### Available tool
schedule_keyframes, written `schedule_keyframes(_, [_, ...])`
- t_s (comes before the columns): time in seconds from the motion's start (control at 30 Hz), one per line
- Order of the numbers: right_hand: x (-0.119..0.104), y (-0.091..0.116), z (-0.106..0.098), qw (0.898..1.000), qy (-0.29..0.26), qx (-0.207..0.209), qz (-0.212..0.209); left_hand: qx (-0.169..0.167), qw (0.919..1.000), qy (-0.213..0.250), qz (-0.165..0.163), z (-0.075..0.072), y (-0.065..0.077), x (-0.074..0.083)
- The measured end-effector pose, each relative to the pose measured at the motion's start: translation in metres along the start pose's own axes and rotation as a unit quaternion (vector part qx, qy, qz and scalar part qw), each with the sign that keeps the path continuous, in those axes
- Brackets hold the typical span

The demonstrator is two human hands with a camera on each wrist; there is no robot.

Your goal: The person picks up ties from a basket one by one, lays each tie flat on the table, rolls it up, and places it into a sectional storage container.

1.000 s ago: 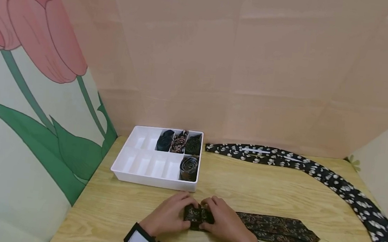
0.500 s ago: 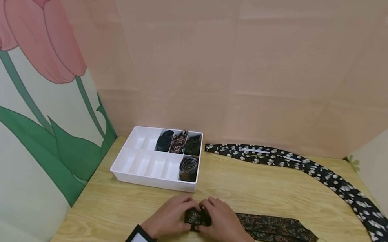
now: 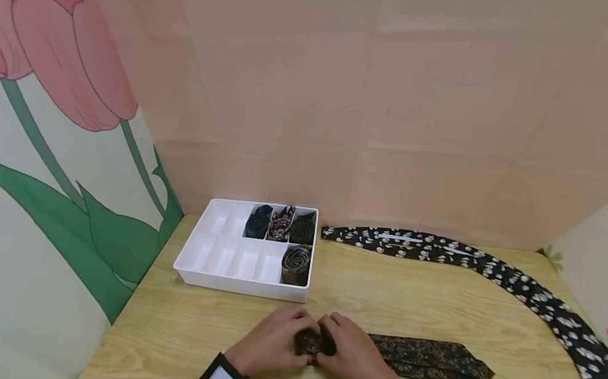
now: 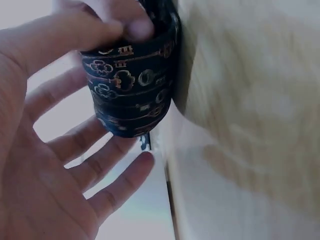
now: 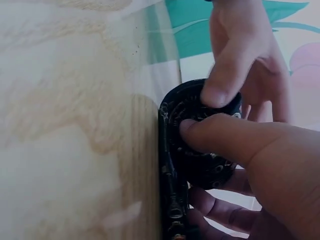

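A dark necktie (image 3: 425, 358) with a small key pattern is partly rolled up on the table, its flat, pointed tail stretching right. My left hand (image 3: 272, 342) grips the roll from the left, thumb on the coil's near face. From the other side my right hand (image 3: 351, 355) holds the same roll (image 4: 131, 92), fingers curled round its far side. In the right wrist view both thumbs press the spiral end of the coil (image 5: 197, 167), and a flat strip runs out from it along the table.
Behind the hands stands a white divided tray (image 3: 241, 285) with several rolled neckties (image 3: 295, 264) in its right compartments. A black necktie with white print (image 3: 495, 272) curves along the back and right of the wooden table (image 3: 155, 334). A fabric backdrop rises behind.
Both hands have rolled more of the tie; the strip between roll and right hand has been taken up. The tie's tail has slid slightly left. Tray and black necktie are unchanged.
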State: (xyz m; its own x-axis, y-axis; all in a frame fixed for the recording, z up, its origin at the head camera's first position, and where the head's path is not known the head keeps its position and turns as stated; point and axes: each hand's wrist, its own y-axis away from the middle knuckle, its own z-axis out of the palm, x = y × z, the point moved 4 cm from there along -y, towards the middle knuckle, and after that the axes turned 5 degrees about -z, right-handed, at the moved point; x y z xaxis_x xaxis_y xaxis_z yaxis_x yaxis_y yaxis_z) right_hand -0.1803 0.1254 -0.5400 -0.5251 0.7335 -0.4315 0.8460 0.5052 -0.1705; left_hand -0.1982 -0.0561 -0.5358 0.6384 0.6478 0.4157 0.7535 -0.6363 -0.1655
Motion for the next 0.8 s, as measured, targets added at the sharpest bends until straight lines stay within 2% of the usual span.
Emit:
schedule_keyframes(0.33, [0.002, 0.004, 0.001, 1.0, 0.02, 0.008, -0.003, 0.005, 0.9999, -0.013, 0.005, 0.002, 0.0, 0.005])
schedule_keyframes(0.57, [0.0, 0.007, -0.002, 0.999, -0.047, 0.005, 0.022, 0.013, 0.9994, -0.032, 0.008, -0.002, -0.002, 0.01])
schedule_keyframes(0.8, [0.005, 0.007, -0.005, 0.999, -0.05, 0.008, 0.013, -0.003, 0.9991, -0.042, 0.002, 0.001, -0.004, 0.013])
